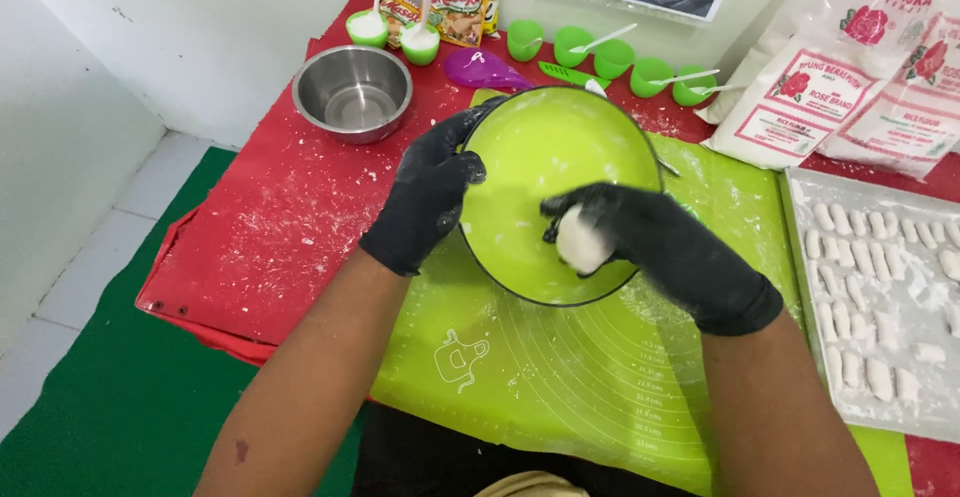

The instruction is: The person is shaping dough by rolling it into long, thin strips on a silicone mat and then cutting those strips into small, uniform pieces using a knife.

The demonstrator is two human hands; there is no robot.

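Dough sits inside the green bowl, low on its right side, close to the rim. The right hand is closed around the dough, fingers curled over the white lump from the right. The lump is roundish, so it has no clear long side. It touches the bowl's inner wall, or is just above it; I cannot tell which.

The left hand grips the bowl's left rim, thumb inside and fingers wrapped outside. The bowl looks tipped up toward the person, with its open face turned to the camera. Both hands wear black gloves dusted with flour.

The right hand is the one on the dough. The left hand is across the bowl from it, well apart from the lump.

The bowl is over a green mat on the red counter. The mat is bare below the bowl, near the person. A steel bowl stands to the upper left, apart from the left hand. A white tray with rows of small dough pieces lies to the right, near the right arm. Flour bags lean behind the tray. Small green cups line the back edge, behind the bowl. The counter's left edge drops to a green floor mat.
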